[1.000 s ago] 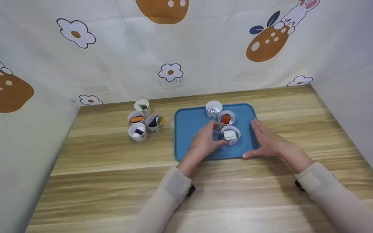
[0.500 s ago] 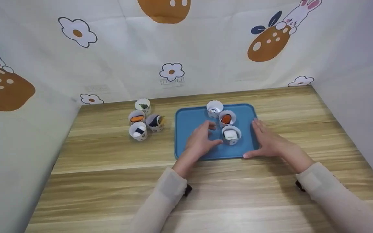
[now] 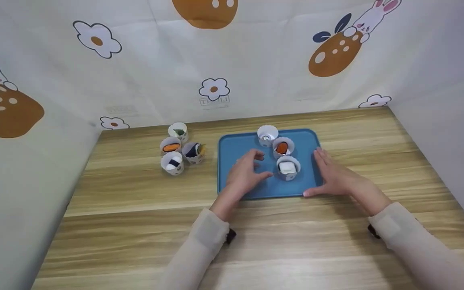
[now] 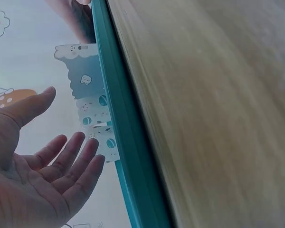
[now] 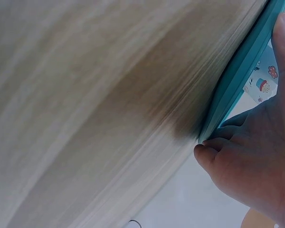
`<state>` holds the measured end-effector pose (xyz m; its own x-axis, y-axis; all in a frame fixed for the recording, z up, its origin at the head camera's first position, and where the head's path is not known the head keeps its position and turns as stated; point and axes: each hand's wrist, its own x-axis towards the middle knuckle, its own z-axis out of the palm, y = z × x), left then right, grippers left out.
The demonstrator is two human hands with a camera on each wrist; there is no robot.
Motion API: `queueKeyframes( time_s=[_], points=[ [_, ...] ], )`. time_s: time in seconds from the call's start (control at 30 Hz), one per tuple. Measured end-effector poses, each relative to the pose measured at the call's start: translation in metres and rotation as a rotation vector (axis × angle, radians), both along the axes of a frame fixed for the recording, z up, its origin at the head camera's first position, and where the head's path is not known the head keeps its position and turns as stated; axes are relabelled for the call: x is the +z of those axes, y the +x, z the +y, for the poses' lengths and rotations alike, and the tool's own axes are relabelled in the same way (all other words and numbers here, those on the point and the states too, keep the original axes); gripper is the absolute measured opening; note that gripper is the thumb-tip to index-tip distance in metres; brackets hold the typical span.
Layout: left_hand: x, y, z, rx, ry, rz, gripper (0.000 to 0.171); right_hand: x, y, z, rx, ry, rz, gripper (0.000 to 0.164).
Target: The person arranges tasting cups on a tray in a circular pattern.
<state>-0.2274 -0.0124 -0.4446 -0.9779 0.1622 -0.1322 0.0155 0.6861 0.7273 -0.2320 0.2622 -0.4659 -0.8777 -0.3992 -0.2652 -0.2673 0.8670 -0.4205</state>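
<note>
My left hand [image 3: 243, 174] hovers over the blue tray [image 3: 232, 147], fingers loosely bent and thumb apart, holding nothing. Just right of its fingertips stands a scalloped paper cup [image 3: 289, 177] with a white sushi-like piece. Behind it are a paper cup [image 3: 283, 139] with an orange-red piece and a paper cup [image 3: 264, 142] with a small pale piece at the bottom. In the left wrist view the left palm [image 4: 38, 190] faces the cups with a gap between. My right hand [image 3: 334, 177] rests along the tray's right side, fingers at the side edge, thumb at the front corner.
Left of the tray, several paper cups stand close together on the wooden table [image 3: 135, 233]: one with a black-banded white roll [image 3: 172, 163], one with an orange-topped piece [image 3: 171, 147], one with a dark wrapped roll [image 3: 192, 151], one with something green [image 3: 179, 132]. A patterned cloth [image 3: 256, 52] hangs behind.
The left hand has let go of the front cup with the white piece and drawn back to the left. The right hand and the cups stay in place.
</note>
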Motion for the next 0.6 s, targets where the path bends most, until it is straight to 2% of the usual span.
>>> queueKeyframes(
  time_s=[0.27,0.6],
  points=[
    [0.003,0.000,-0.005,0.002,-0.004,0.011,0.046,0.000,0.000,0.002,-0.009,0.021,-0.001,0.140],
    [0.011,0.000,-0.017,0.005,0.000,0.033,0.047,-0.001,0.000,0.000,0.002,0.009,0.005,0.138]
  ],
)
